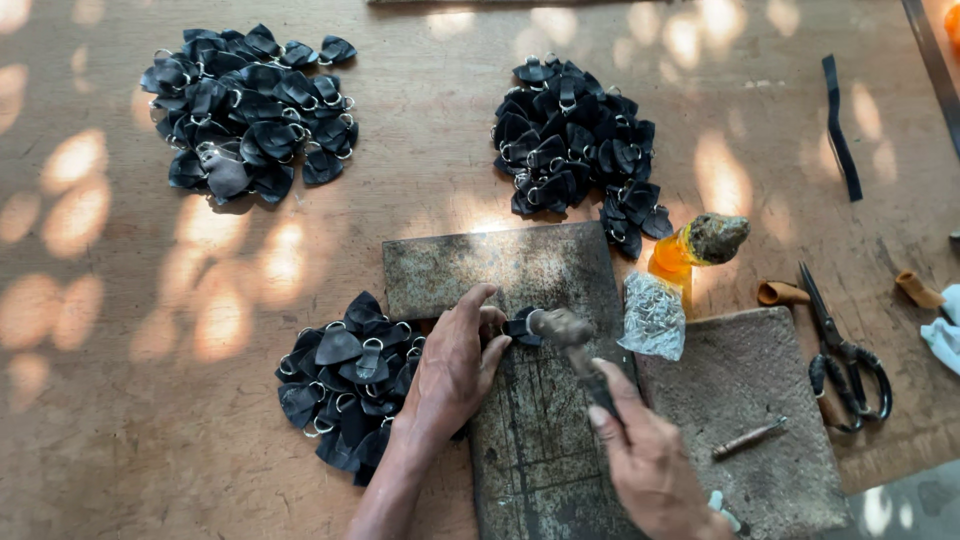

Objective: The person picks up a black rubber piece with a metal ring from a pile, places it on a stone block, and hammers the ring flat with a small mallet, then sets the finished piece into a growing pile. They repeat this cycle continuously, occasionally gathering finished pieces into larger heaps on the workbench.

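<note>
While the left hand (452, 365) pins a small black leather tab (520, 327) flat on the metal plate (530, 400), fingers pressed down, the right hand (650, 462) grips a hammer (572, 340), its head resting on the tab. Hammering seems underway; the next blow must miss the fingertips.

Bench (120, 430) with metal plate (540, 440): left hand (452, 368) pinning black leather tab (520, 327), right hand (650, 465) gripping hammer (572, 340); three tab piles (345, 385), scissors (845, 355), bag of rings (655, 317).
</note>
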Demonstrator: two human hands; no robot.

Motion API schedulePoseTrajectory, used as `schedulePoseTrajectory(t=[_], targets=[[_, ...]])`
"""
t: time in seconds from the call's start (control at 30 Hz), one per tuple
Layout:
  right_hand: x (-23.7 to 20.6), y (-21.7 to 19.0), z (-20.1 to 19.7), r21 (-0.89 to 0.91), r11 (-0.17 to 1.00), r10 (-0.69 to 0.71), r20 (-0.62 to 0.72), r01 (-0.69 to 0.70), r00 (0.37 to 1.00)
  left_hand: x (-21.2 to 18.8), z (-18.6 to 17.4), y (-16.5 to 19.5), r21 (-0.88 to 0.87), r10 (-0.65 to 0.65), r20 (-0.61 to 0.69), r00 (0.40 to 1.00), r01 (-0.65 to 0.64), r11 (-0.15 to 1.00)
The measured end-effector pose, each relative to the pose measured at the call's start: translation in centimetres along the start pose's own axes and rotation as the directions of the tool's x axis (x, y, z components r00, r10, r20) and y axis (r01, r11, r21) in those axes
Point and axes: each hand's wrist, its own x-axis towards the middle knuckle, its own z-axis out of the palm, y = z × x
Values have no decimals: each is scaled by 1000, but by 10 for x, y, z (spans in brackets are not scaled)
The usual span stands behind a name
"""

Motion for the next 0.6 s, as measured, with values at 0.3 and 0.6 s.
schedulePoseTrajectory(t=[0.3, 0.6], targets=[[-44, -18, -60, 377, 842, -153, -520, 386, 840, 1, 1, -1, 4, -5, -7, 1000, 5, 1000], [5, -5, -10, -26, 998, -62, -65, 61, 996, 2, -1, 3, 13, 21, -30, 999, -21, 1000]])
